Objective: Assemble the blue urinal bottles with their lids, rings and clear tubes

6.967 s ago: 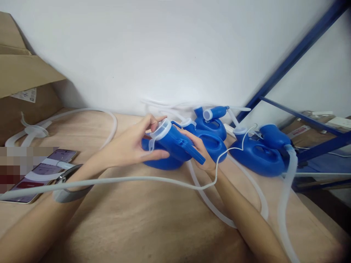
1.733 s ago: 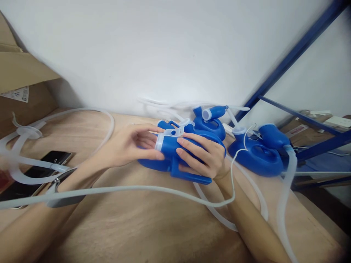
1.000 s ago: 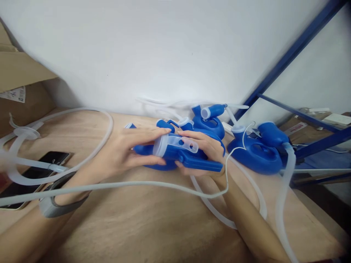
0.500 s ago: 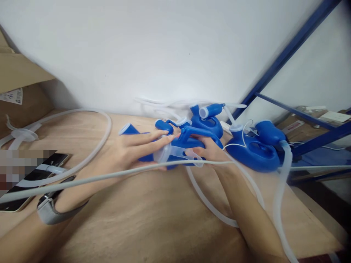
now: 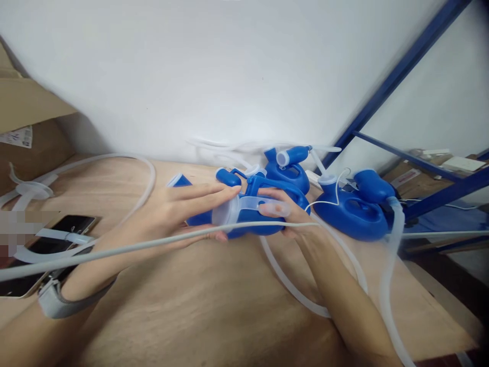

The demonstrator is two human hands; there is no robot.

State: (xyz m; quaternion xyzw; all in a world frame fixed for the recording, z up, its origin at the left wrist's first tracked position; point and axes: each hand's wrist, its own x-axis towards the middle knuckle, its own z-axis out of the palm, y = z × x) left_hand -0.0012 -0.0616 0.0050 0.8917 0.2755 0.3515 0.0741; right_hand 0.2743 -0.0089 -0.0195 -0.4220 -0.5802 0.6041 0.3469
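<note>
A blue plastic urinal bottle (image 5: 252,217) with a moulded handle lies on its side between my hands. My left hand (image 5: 181,211) wraps round its left end, at a translucent cap (image 5: 225,211), with fingers above and thumb below. A translucent strap (image 5: 250,203) runs from the cap along the bottle. My right hand (image 5: 284,208) grips the bottle's right end under the handle, fingers on the strap's holed tab. A blue piece with a pale slanted rim (image 5: 179,179) shows behind my left hand; whether it joins the bottle is hidden.
More blue bottles (image 5: 347,216) with translucent hoses (image 5: 391,275) stand at right and behind. A grey cable (image 5: 145,245) crosses in front of my hands. Phones (image 5: 71,227) and a looped hose (image 5: 147,188) lie at left, near a cardboard box (image 5: 34,102). A blue metal frame (image 5: 382,92) rises at right.
My right thumb and fingers have shifted on the strap, whose tab now lies closer along the bottle. My left hand stays round the cap end, its wrist slightly lower and further left.
</note>
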